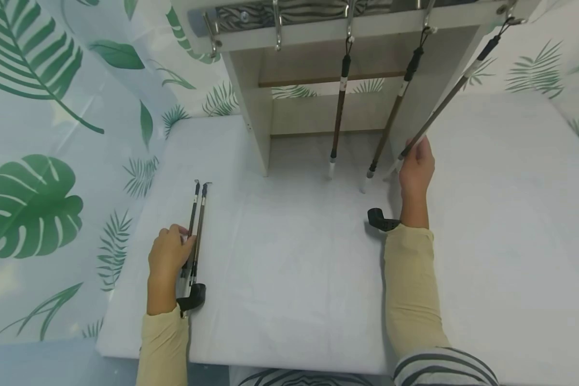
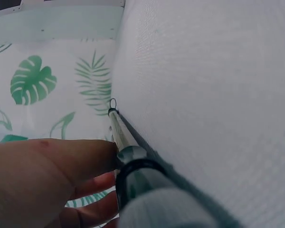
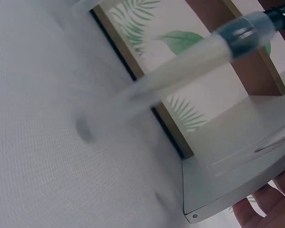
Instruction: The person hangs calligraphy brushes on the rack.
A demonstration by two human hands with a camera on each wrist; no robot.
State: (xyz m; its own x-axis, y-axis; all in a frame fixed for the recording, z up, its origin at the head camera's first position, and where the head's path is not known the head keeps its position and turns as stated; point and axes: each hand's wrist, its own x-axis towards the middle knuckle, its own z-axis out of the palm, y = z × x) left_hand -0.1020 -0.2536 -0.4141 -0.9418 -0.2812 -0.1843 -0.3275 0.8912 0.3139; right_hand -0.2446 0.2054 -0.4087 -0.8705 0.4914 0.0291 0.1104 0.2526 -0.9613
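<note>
Striped cloth, nearest: black-and-white striped garment [image 1: 444, 367] at the lower edge, over the upper part of a pale yellow sleeve [image 1: 412, 289].
Left hand: bare left hand [image 1: 169, 252], thumb across the left of two lying rods, fingers curled at its far side in a pinch; the contact is partly hidden.
Lying rods: slim brown left rod [image 1: 192, 212] with black fittings and an end loop, and a matching right rod [image 1: 200, 220] just beside it, both on the left part of the table.
Right hand: bare right hand [image 1: 417, 166], well apart from the other, its fingers at the lower part of the slanting rod; pinch or mere touch, cannot tell.
Hanging rods: slanting rod [image 1: 444, 104], middle rod [image 1: 394, 115] and upright-looking rod [image 1: 340, 115], all brown and black with translucent lower caps, suspended by loops.
Hooks: bright metal hooks [image 1: 277, 27] in a row along the upper front; the three rightmost carry the rods.
Shelf unit: white board cabinet [image 1: 251, 107] standing on the table.
Table: white cloth-covered surface [image 1: 289, 268].
Wrist gear: black camera [image 1: 383, 220] at the right wrist, black camera [image 1: 193, 297] at the left.
Backdrop: pale sheet [image 1: 111, 96] printed with green leaves.
</note>
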